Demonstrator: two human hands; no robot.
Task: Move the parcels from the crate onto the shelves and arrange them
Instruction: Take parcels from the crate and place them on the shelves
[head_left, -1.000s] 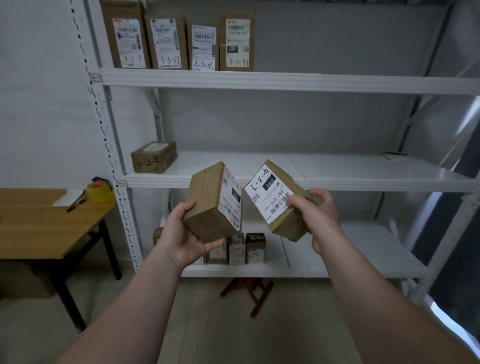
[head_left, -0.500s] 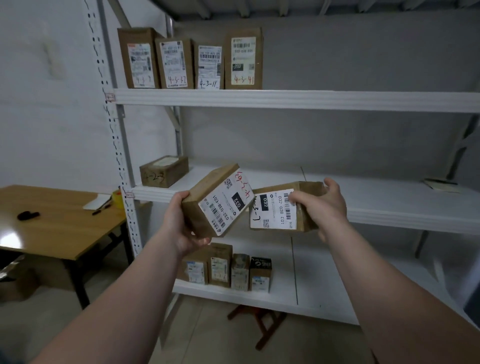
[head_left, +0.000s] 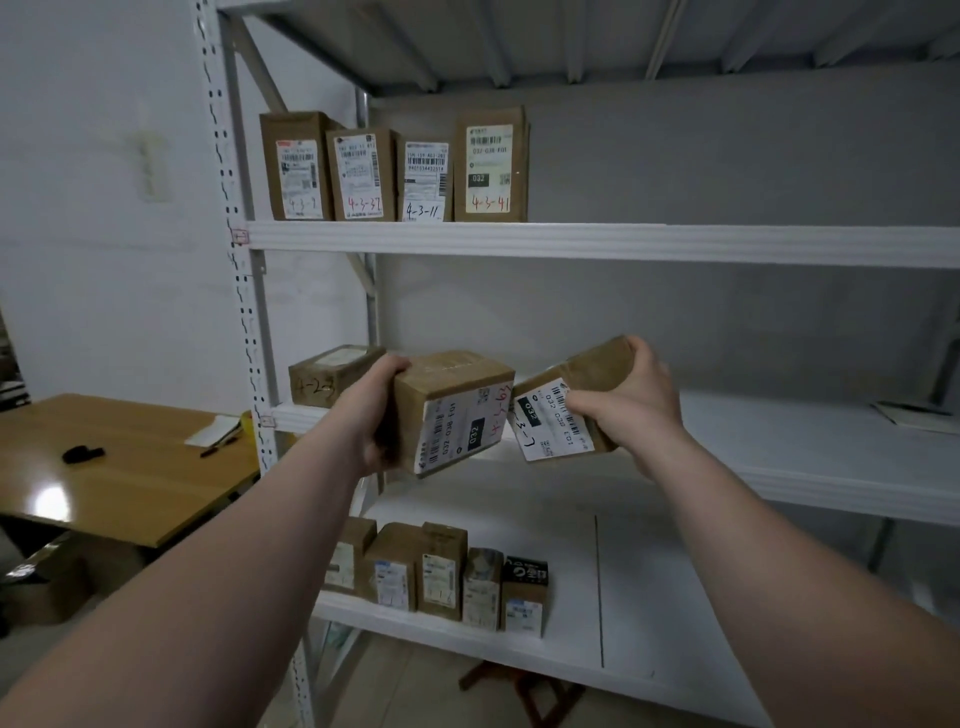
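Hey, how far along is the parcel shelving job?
Done: four parcels on the top shelf, a lone parcel on the middle shelf, five parcels on the bottom shelf. In hand: the left hand grips the left parcel, the right hand the right parcel, before the middle shelf. Left: shelving those two; the crate is out of view, so the remainder is unknown.

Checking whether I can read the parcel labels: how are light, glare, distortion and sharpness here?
Head view, light: dim and flat. Head view, glare: one bright patch on the wooden table. Head view, distortion: the shelf upright bows. Head view, sharpness: labels on the left parcel and right parcel are soft, partly legible.
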